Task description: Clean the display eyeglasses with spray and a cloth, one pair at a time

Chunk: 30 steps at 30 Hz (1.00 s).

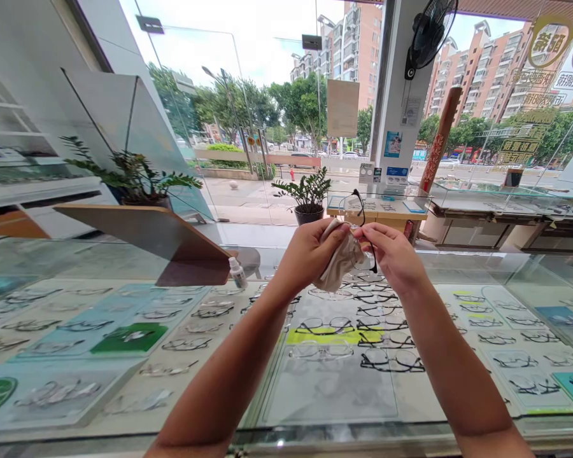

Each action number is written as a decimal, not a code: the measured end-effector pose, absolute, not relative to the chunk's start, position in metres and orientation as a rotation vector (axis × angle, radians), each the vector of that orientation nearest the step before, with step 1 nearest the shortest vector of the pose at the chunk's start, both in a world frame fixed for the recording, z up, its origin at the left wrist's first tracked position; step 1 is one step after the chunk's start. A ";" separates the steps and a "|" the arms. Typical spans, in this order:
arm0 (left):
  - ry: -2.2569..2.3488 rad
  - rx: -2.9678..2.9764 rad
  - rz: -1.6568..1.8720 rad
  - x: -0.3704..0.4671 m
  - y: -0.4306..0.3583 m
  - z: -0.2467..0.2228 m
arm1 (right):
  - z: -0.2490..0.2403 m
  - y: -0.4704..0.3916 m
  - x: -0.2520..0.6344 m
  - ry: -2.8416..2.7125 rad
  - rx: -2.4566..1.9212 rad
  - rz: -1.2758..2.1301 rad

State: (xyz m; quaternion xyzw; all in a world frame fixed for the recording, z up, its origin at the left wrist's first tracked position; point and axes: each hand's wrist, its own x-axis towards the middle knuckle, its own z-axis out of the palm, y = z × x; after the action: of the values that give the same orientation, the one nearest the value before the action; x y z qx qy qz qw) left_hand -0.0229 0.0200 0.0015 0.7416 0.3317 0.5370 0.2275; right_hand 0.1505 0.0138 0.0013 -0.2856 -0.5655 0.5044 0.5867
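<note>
Both hands are raised in front of me above a glass display counter. A pair of eyeglasses [361,205] with dark temples and a clear-looking rim is held between them. My left hand [311,249] is closed on a beige cloth [335,272], which is bunched against the eyeglasses and hangs below the fingers. With thumb and fingertips pinched, my right hand [395,253] grips the frame near its middle. One dark temple points up above the hands, and the other hangs down beside the right fingers. The cloth and fingers hide part of the lenses.
Under the glass counter [334,397] lie rows of eyeglass frames. A small white spray bottle [237,273] stands left of my hands, beside a tilted brown-edged panel [148,242]. Beyond are a potted plant [309,194], another display case [487,219] and glass doors.
</note>
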 end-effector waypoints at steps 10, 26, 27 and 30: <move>0.889 1.808 1.665 -0.029 0.026 0.003 | 0.001 0.012 0.152 -1.326 -0.632 1.165; 0.613 1.443 1.429 -0.032 0.030 0.003 | -0.007 0.015 0.143 -1.431 -0.667 1.165; 0.584 1.438 1.397 -0.033 0.029 0.004 | -0.006 0.015 0.143 -1.417 -0.667 1.167; 0.525 1.430 1.316 -0.035 0.027 0.007 | -0.005 0.014 0.144 -1.378 -0.669 1.183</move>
State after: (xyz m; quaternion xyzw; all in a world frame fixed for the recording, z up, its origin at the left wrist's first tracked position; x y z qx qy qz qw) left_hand -0.0353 0.0268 0.0071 0.6002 0.2205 0.5525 0.5347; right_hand 0.1435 0.0138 -0.0051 -0.2846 -0.5863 0.5032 0.5674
